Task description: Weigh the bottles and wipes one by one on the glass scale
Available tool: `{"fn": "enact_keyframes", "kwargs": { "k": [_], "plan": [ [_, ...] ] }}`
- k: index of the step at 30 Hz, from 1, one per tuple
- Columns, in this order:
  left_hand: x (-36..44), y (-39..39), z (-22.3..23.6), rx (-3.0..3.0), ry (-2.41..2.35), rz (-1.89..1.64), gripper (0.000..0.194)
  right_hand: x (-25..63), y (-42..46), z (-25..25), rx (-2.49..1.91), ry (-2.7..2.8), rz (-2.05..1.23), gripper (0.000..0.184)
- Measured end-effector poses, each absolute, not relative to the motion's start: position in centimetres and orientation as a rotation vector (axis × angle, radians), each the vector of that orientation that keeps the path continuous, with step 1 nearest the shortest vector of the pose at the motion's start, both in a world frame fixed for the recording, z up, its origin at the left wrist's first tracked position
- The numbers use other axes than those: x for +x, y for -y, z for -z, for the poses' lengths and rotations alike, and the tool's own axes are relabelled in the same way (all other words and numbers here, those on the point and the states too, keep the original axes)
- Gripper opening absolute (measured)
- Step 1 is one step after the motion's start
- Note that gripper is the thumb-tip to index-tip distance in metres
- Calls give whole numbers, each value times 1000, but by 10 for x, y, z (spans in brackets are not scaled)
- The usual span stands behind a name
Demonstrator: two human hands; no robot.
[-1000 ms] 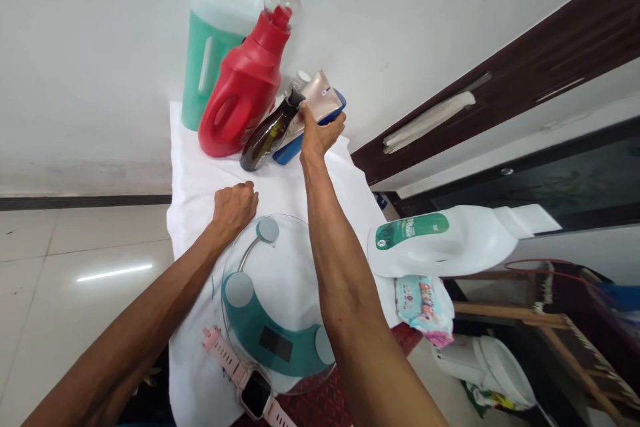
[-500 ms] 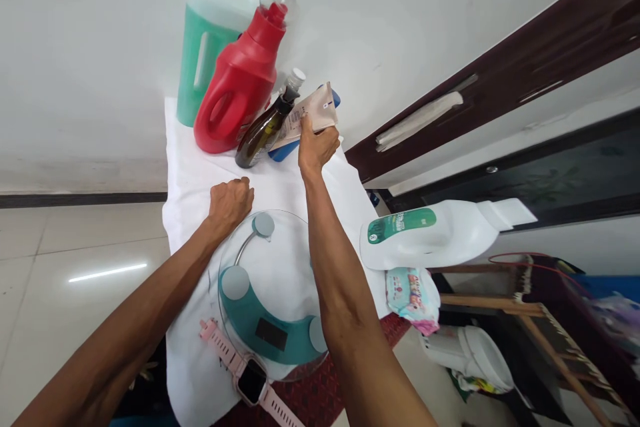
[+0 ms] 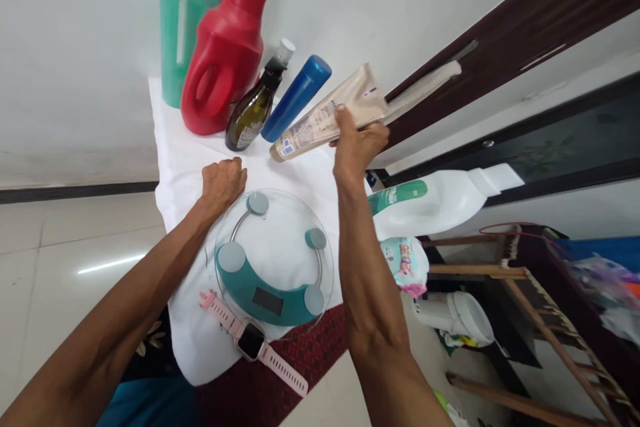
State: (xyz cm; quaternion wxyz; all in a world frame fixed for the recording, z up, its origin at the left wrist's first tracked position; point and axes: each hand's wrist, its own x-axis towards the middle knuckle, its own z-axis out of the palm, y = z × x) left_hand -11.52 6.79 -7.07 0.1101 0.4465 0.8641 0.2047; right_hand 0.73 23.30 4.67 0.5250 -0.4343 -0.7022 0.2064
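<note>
My right hand [image 3: 359, 143] grips a beige squeeze tube [image 3: 320, 121] near its flat end, with the thumb across its front. The capped end tilts down and left, just over the white cloth. Beside the tube stand a blue cylindrical bottle [image 3: 297, 99] and a dark bottle with a white cap [image 3: 254, 103]. My left hand [image 3: 223, 181] rests on the cloth with its fingers curled; whether anything is inside is hidden. Close to it lies a glass bathroom scale [image 3: 280, 247] with a teal panel. A pink-strapped smartwatch [image 3: 251, 341] lies along the scale's near edge.
A red detergent jug [image 3: 220, 60] and a green-liquid jug [image 3: 173, 47] stand against the wall at the back left. To the right are a white bottle with a green label [image 3: 440, 203], a wipes pack [image 3: 406, 263] and a wooden frame [image 3: 475, 269].
My right hand has moved the tube to the right, away from the dark bottle, uncovering the blue bottle. My left hand stays on the cloth. The view has shifted slightly.
</note>
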Motion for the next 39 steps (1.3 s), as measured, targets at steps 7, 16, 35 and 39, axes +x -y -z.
{"fn": "enact_keyframes", "kwargs": {
  "k": [7,16,35,39],
  "plan": [
    [-115,-70,69,1281,-2541,-567,50,103,-170,-74,-872,1658,-494,36],
    [-115,-75,68,1249,-2613,-567,41,167,-99,-67,-845,1715,-466,39],
    [-122,-79,74,1224,-2639,-639,34,209,-92,-30,-832,1866,-789,45],
    [-121,-78,73,1245,-2660,-628,34,223,-100,-21,-780,1777,-900,61]
  ]
}}
